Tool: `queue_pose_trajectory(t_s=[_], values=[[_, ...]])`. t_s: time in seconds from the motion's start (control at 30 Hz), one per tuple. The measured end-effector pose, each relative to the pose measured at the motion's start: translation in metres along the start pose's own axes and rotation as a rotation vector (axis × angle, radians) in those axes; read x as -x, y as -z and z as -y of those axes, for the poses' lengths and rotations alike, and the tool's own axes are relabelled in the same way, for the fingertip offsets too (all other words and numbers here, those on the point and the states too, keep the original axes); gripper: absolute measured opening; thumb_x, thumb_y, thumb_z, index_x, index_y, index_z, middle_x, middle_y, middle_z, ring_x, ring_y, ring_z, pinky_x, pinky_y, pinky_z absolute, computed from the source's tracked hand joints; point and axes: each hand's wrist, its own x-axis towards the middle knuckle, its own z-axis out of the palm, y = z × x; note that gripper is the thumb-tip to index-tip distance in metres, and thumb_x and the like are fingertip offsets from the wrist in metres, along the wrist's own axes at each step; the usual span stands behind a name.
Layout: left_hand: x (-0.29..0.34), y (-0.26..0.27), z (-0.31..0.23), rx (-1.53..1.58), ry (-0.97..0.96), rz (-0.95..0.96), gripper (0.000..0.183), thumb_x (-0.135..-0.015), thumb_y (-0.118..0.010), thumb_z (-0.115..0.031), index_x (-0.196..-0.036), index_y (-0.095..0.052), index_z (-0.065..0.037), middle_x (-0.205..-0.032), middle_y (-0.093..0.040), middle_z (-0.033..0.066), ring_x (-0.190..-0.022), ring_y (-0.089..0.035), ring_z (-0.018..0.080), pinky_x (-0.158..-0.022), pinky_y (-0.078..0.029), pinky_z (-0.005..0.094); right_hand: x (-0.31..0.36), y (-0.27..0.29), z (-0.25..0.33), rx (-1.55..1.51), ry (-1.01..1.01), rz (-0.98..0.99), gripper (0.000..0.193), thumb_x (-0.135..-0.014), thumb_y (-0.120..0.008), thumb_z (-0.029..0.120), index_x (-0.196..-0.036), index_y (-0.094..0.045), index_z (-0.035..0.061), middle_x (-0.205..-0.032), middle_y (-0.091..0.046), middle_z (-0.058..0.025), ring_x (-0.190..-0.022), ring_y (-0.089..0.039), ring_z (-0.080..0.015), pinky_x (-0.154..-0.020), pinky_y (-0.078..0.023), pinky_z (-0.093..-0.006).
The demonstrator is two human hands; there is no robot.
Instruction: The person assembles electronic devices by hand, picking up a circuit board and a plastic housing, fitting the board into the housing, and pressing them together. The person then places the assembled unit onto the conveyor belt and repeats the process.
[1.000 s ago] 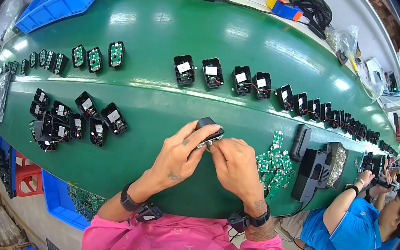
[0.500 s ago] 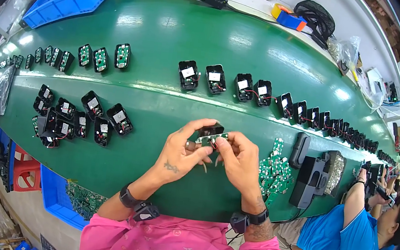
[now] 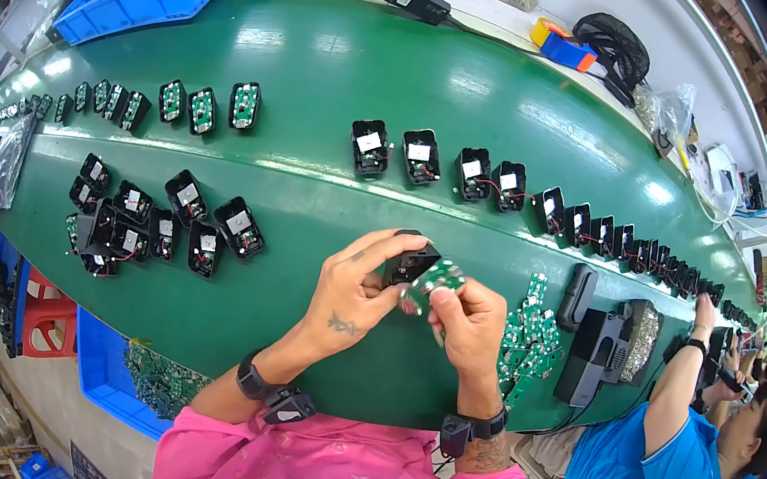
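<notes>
Working above the green table [image 3: 300, 220], near its close edge, with green surface showing on the left as far as a cluster of open black housings [image 3: 155, 226] and ahead as far as a row of further housings [image 3: 420, 160]. Bounded on the right, nearer, by a pile of loose green boards [image 3: 529, 339], just beside the right hand [image 3: 470, 327]. Cradling a tilted black housing [image 3: 406, 268] inside the curl of the left hand [image 3: 349, 283], with a green circuit board [image 3: 433, 282], partly blurred, to its right and overlapping its edge in view. Unable to tell contact from mere overlap there. Wrapping left fingers around the housing's far side, thumb near its lower side. Pinching the board between right thumb and bent fingers, closed down to its thickness.
</notes>
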Motion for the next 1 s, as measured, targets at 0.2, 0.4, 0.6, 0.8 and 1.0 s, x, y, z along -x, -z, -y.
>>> queue_pose_trajectory(t_s=[0.2, 0.4, 0.6, 0.8, 1.0], values=[[0.004, 0.000, 0.013, -0.255, -0.148, -0.078, 0.050, -0.080, -0.061, 0.015, -0.127, -0.062, -0.003, -0.130, -0.058, 0.0133, -0.098, -0.065, 0.0125, -0.067, -0.057, 0.0226, -0.010, -0.001, 0.015, 0.478, 0.279, 0.282, 0.021, -0.095, -0.064, 0.013, -0.080, -0.062, -0.0022, -0.064, -0.056, -0.0104, -0.054, -0.054, -0.0202, -0.051, -0.040, -0.0336], [0.001, 0.001, 0.004, -0.258, -0.163, -0.214, 0.049, -0.084, -0.053, 0.015, -0.130, -0.060, -0.002, -0.125, -0.062, 0.0122, -0.092, -0.063, 0.0091, -0.064, -0.051, 0.0195, -0.014, -0.019, 0.020, 0.580, 0.388, 0.067, 0.022, -0.094, -0.065, 0.013, -0.079, -0.062, -0.0023, -0.064, -0.054, -0.0121, -0.053, -0.050, -0.0238, -0.051, -0.038, -0.0365], [-0.003, 0.016, 0.004, 0.215, 0.063, -0.006, 0.050, -0.090, -0.051, 0.008, -0.139, -0.050, -0.003, -0.123, -0.061, 0.0126, -0.087, -0.065, 0.0105, -0.069, -0.056, 0.0226, -0.022, -0.027, 0.018, 0.581, 0.392, -0.021, 0.031, -0.093, -0.067, 0.015, -0.069, -0.058, -0.0031, -0.057, -0.048, -0.0073, -0.050, -0.041, -0.0152, -0.048, -0.033, -0.0325], [-0.002, 0.014, 0.003, 0.216, 0.160, -0.049, 0.036, -0.098, -0.055, -0.005, -0.133, -0.052, -0.003, -0.119, -0.061, 0.0124, -0.093, -0.066, 0.0159, -0.064, -0.061, 0.0260, -0.024, -0.029, 0.013, 0.621, 0.333, -0.051, 0.020, -0.093, -0.068, 0.018, -0.091, -0.065, -0.0017, -0.061, -0.055, -0.0064, -0.050, -0.047, -0.0148, -0.049, -0.039, -0.0291], [0.000, 0.011, 0.010, 0.208, 0.201, -0.105, 0.033, -0.100, -0.055, -0.014, -0.131, -0.050, -0.001, -0.107, -0.063, 0.0132, -0.083, -0.068, 0.0154, -0.057, -0.060, 0.0241, -0.022, -0.045, 0.011, 0.429, 0.192, 0.103, 0.035, -0.100, -0.053, 0.016, -0.132, -0.052, 0.0021, -0.099, -0.068, -0.0225, -0.080, -0.070, -0.0352, -0.069, -0.054, -0.0407]])
